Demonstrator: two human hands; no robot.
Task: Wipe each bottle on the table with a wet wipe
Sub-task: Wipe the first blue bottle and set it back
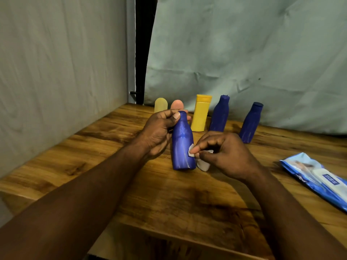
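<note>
Near the middle of the frame, the left hand (159,134) is gripping a blue bottle (183,145) around its neck and upper body, thumb lying across the top and fingers wrapping behind it. The bottle is standing upright, slightly tilted, with its base at or just above the wooden table (187,199); whether it is touching cannot be told. Just to the right of it, the right hand (225,154) is pinching a white wet wipe (201,162) between thumb and fingertips, and is pressing the wipe's edge against the lower right side of the bottle. The rest of the wipe is hanging crumpled beneath that hand, beside the bottle's base.

Behind the hands, toward the upper centre of the frame, a row of other containers is standing along the table's far edge: a pale yellow bottle (161,106) and a peach bottle (177,105), both partly hidden by the left hand, then a yellow bottle (201,114), a second blue bottle (220,113), and a third blue bottle (250,122) further right. At the right edge of the frame, well apart from the hands, a blue wipe packet (317,179) is lying flat on the table.
</note>
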